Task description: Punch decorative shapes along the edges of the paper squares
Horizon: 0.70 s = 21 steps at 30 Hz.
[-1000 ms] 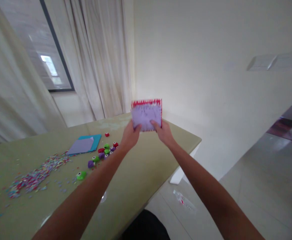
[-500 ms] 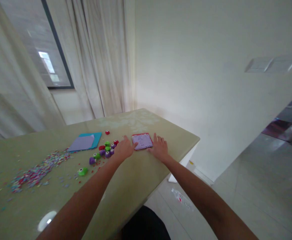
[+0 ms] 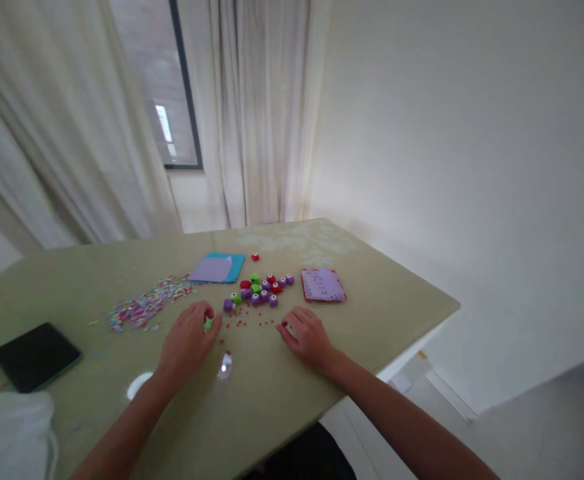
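Note:
My left hand (image 3: 187,340) is on the table, with its thumb and fingers closed around a small green paper punch (image 3: 209,325). My right hand (image 3: 306,337) rests on the tabletop with loosely bent fingers, a gap showing between thumb and forefinger and nothing visible in it. Small red paper bits (image 3: 239,323) are scattered between the hands. Beyond them lies a cluster of red, green and purple paper punches (image 3: 265,295). To the right of the cluster is a lavender sheet with punched holes (image 3: 323,285) on top of red paper.
Lavender paper (image 3: 211,269) lies over a blue sheet (image 3: 238,267). Colourful confetti (image 3: 147,303) spreads to the left. A dark tablet (image 3: 37,357), a white bag (image 3: 12,433), a round white object (image 3: 139,385) and a clear shiny piece (image 3: 225,367) are nearer. One red punch (image 3: 255,257) stands apart.
Both hands have left the punched sheets and come back toward me. The left hand has closed around the lone green punch. My view has turned left.

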Each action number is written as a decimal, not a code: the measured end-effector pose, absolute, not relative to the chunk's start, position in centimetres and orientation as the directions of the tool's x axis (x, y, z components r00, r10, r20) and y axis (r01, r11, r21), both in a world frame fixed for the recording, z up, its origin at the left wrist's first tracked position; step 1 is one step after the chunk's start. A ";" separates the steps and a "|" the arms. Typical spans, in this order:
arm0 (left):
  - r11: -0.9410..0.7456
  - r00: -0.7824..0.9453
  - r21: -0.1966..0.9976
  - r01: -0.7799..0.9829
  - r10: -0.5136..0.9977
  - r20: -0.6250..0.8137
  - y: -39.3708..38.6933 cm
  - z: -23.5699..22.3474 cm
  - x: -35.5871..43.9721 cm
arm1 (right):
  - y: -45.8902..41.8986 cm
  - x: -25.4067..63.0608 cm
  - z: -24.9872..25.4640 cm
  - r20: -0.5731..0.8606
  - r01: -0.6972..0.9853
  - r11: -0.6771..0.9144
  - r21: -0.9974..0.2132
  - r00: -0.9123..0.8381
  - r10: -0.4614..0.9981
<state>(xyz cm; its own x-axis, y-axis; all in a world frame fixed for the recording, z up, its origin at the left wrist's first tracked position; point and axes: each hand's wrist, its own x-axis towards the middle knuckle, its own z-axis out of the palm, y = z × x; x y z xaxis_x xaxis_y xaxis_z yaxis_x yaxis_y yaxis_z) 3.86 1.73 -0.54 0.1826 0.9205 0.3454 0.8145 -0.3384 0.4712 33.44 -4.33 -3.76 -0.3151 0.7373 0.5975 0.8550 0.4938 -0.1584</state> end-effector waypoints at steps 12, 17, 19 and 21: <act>-0.201 0.048 0.617 0.761 0.966 0.256 2.4 -2.1 3.3 | 15.3 19.9 1.2 0.314 0.870 0.457 -0.184 -0.388 0.867; -0.240 0.081 0.659 0.713 0.962 0.262 2.7 -2.8 2.9 | 20.7 17.0 -0.4 0.245 0.867 0.459 -0.195 -0.410 0.878; -0.240 0.079 0.673 0.700 0.962 0.261 3.0 -3.0 2.8 | 21.6 16.5 -0.8 0.221 0.850 0.494 -0.186 -0.453 0.863; -0.238 0.073 0.688 0.685 0.963 0.260 3.1 -3.0 2.8 | 21.9 16.3 -1.0 0.204 0.827 0.534 -0.173 -0.500 0.841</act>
